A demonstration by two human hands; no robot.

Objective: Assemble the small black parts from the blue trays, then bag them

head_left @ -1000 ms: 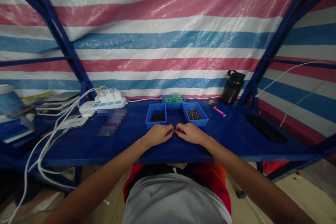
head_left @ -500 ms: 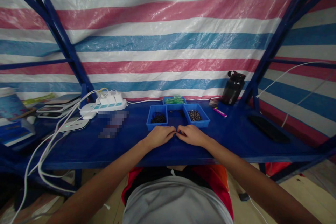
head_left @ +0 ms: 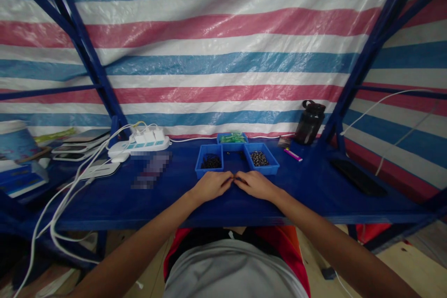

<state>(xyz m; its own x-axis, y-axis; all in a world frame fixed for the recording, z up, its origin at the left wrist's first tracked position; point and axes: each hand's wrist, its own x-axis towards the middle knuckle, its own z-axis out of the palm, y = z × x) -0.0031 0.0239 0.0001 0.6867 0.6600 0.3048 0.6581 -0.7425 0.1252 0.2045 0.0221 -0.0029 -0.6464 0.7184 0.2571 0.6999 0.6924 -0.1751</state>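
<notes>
My left hand and my right hand meet fingertip to fingertip over the blue table. Both are closed in a pinch; whatever sits between the fingers is too small and hidden to name. Just beyond my left hand is a blue bin holding small black parts. Past my right hand stands a second blue bin with small metallic parts. Behind these, a third blue bin contains green pieces.
A white power strip with plugs and trailing white cables lies left. At the right are a dark bottle, a purple lighter and a flat black object. Blue frame posts rise at both sides before a striped sheet.
My fingertips have come closer together and now touch. The whole view has shifted slightly, with the table sitting a little lower in it.
</notes>
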